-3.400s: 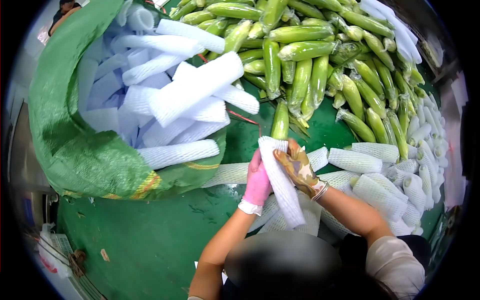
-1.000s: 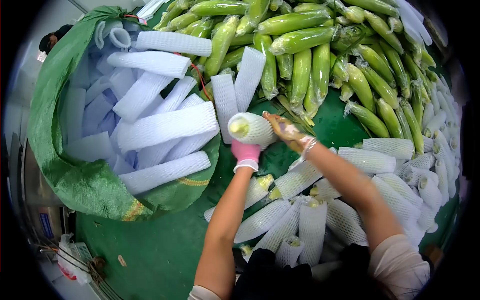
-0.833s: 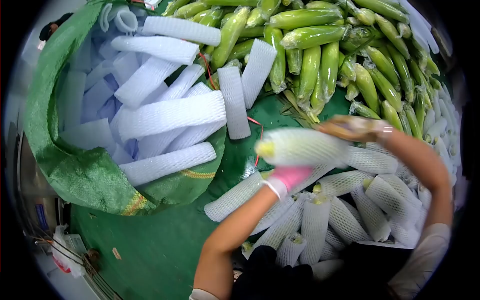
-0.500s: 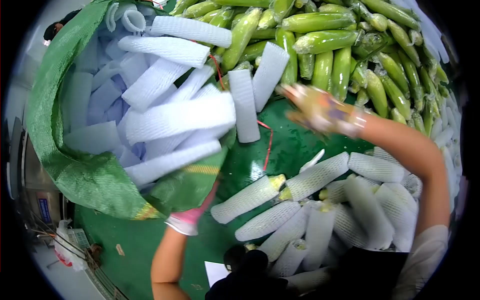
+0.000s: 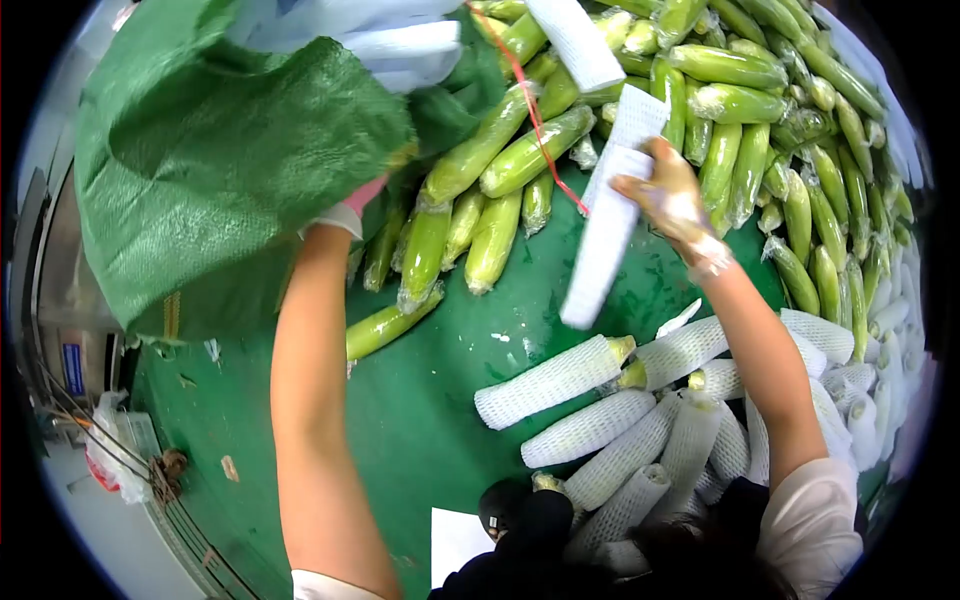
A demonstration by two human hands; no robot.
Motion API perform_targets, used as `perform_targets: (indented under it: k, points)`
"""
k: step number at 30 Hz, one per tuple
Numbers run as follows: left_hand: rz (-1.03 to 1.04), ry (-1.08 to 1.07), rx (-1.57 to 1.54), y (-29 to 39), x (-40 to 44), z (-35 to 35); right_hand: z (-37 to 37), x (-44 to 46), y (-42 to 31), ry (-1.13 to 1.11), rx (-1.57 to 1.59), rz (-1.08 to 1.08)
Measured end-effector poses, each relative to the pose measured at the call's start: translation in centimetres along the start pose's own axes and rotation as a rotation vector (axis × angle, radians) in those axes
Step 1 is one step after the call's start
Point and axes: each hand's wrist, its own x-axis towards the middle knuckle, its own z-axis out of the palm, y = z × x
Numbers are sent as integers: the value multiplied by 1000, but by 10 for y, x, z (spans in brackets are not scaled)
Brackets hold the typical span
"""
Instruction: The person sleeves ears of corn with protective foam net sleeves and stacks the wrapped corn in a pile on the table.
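Observation:
My left hand point(image 5: 362, 196), in a pink glove, is at the lower edge of the green woven sack point(image 5: 230, 170); its fingers are hidden by the sack. White foam net sleeves point(image 5: 405, 45) show in the sack's mouth. My right hand point(image 5: 668, 190), in a stained glove, has its thumb and fingers around white foam sleeves point(image 5: 605, 235), which slant over the green table. Wrapped corn cobs point(image 5: 430, 240) lie beside the sack. Below my right hand are several cobs in foam sleeves point(image 5: 555, 380).
A large pile of plastic-wrapped corn point(image 5: 735, 85) fills the back right. More sleeved cobs line the right edge. A red string point(image 5: 535, 110) hangs across the corn near the sack. White paper point(image 5: 455, 545) lies at the front of the green table point(image 5: 400, 430). A plastic bag point(image 5: 120, 450) is at far left.
The sack has been lifted and tipped back up and left, uncovering corn beside it. My left hand has risen with it. My right hand, open before, now has hold of foam sleeves.

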Motion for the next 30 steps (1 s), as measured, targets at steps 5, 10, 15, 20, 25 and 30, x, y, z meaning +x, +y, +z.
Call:
perform_targets:
  k: [5,10,15,20,25,30]
  points:
    - [174,-68,-247,90,-146,-51,6,-72,-64,-559,1295,451]
    - [-626,-82,-2102,152,-232,-102,173,-151,-92,-472,1318,424]
    - [-897,229,-2027,115,-281,-82,312,-190,-91,-203,991,233]
    - [-708,387,-1519,16,-265,-14,368,-188,-96,-328,1943,636]
    - [-372,-232,-175,-52,-243,60,407,-208,-112,-242,1185,574]
    - [-356,-482,-631,-15,-276,34,334,-224,-128,-267,857,506]
